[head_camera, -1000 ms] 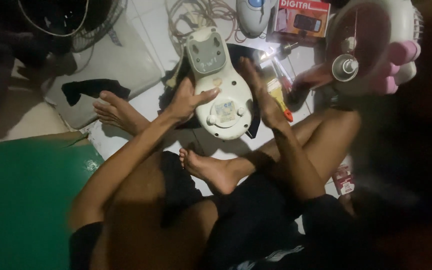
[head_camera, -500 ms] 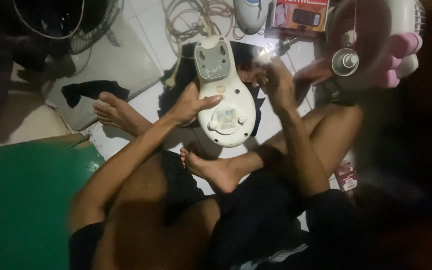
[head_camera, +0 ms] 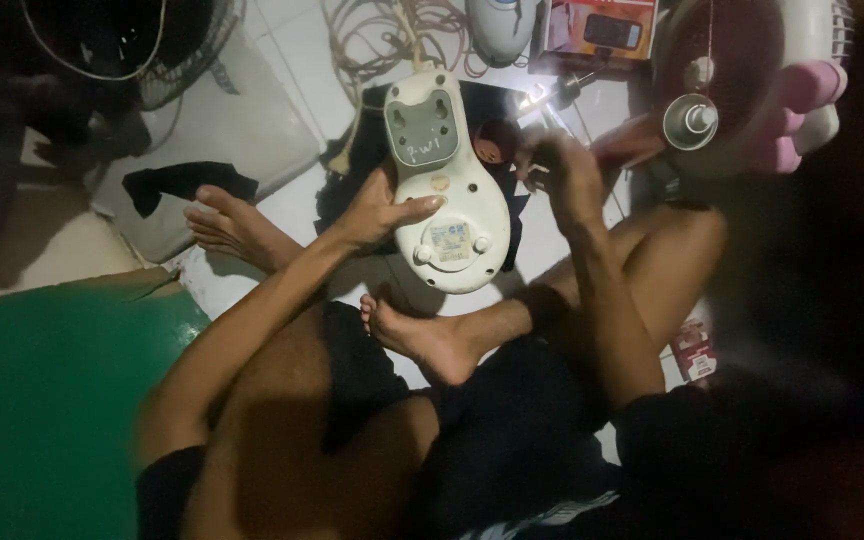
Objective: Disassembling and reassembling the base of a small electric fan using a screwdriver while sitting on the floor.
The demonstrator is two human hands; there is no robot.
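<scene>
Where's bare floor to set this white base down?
Bare tile shows between the left foot and the white base, under the left hand. Crowded above: cables, box, fan near the right hand.

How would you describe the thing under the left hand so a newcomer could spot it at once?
Start at the white tiled floor in front of the seated person's crossed legs. There the left hand rests on a cream plastic fan base, pear-shaped, underside up. Unlike the pink-and-white fan to its right, it has no grille or blades.
</scene>
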